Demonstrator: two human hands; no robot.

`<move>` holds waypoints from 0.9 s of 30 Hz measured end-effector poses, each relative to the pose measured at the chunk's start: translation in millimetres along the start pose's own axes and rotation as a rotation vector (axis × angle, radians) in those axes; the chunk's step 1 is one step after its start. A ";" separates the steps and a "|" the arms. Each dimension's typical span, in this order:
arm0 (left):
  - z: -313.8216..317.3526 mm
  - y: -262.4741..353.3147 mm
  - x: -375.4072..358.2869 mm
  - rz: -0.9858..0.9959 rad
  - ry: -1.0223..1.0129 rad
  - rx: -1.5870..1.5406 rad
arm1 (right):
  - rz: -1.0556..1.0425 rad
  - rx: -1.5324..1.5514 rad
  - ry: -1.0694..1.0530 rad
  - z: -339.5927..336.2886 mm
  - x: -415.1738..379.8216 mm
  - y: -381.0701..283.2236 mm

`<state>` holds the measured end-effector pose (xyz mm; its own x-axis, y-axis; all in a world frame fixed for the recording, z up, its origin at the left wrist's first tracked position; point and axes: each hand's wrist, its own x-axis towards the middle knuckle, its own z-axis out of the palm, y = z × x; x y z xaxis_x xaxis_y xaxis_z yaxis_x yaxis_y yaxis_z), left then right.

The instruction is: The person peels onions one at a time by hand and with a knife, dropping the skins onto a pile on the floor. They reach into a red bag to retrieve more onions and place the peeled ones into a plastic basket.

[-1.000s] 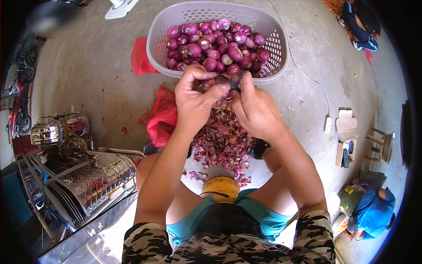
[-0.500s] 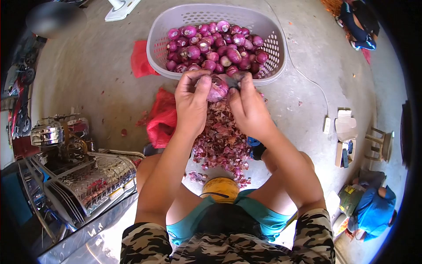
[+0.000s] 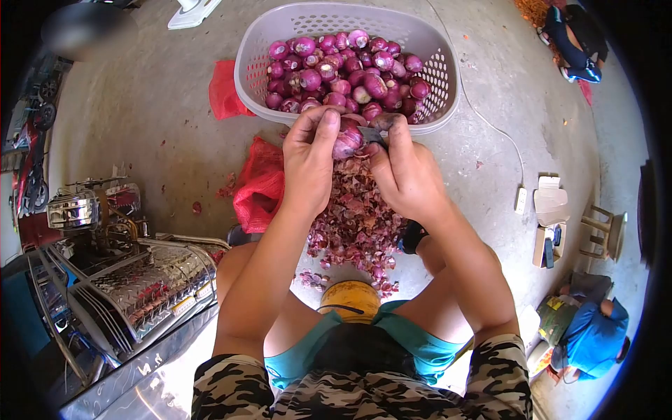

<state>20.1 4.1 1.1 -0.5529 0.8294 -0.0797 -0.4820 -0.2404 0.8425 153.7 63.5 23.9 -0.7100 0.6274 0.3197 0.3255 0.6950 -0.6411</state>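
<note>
While pinched between thumb and fingers of left hand (image 3: 308,164), red onion (image 3: 346,140) held just past the fingertips, above a heap of peelings (image 3: 357,217). Right hand (image 3: 406,175) closed on a small knife (image 3: 371,134), blade touching the onion's side. Just beyond the fingers, grey basket (image 3: 448,91) full of peeled onions (image 3: 350,70). Left of the left hand, red mesh bag (image 3: 259,185) on concrete floor (image 3: 140,126).

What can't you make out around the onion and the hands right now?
- Head view: the blade in the right hand is mostly hidden by its fingers.
- The underside of the onion is covered by the left hand.
- The basket is cut off by the top edge.
</note>
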 end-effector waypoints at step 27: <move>-4.4 -2.2 -0.7 0.047 0.019 0.180 | 0.141 -0.142 -0.175 3.2 2.2 -0.8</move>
<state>18.6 1.8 -3.1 -0.5854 0.8094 -0.0470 -0.3273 -0.1829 0.9271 149.9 63.2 22.8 -0.7443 0.6602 0.1007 0.5045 0.6547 -0.5628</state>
